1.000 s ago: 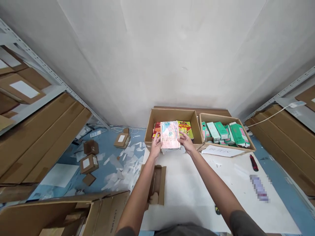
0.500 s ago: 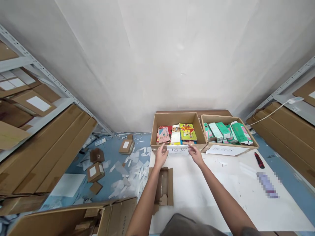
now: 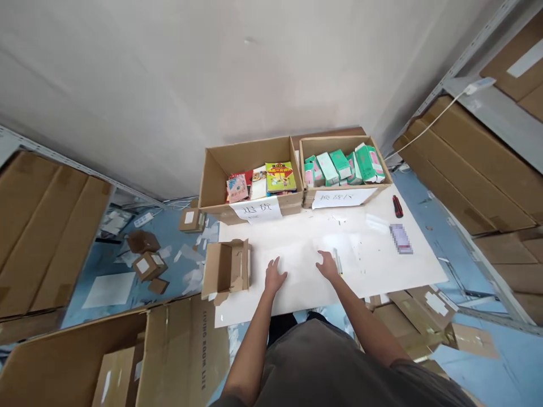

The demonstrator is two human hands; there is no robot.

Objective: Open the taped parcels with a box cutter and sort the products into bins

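My left hand (image 3: 274, 275) and my right hand (image 3: 328, 264) rest open on the white table top (image 3: 382, 265), fingers spread, holding nothing. A pen-like object (image 3: 338, 262) lies just right of my right hand. At the table's far edge stands a cardboard box (image 3: 216, 169) with colourful books; the pink book (image 3: 237, 188) lies in it at the left. A second cardboard box (image 3: 339, 141) to its right holds several green packs (image 3: 339, 164). Each box has a handwritten paper label on its front.
A small opened carton (image 3: 227, 268) sits at the table's left edge. A red-handled knife (image 3: 397, 206) and a blurred item (image 3: 400, 238) lie at the right. Shelves with big cartons (image 3: 466, 164) flank both sides. Small boxes (image 3: 146, 264) and paper scraps litter the blue floor.
Both hands let go of the pink book into the left box, then drew back to the near middle of the table. The view has pulled back and tilted.
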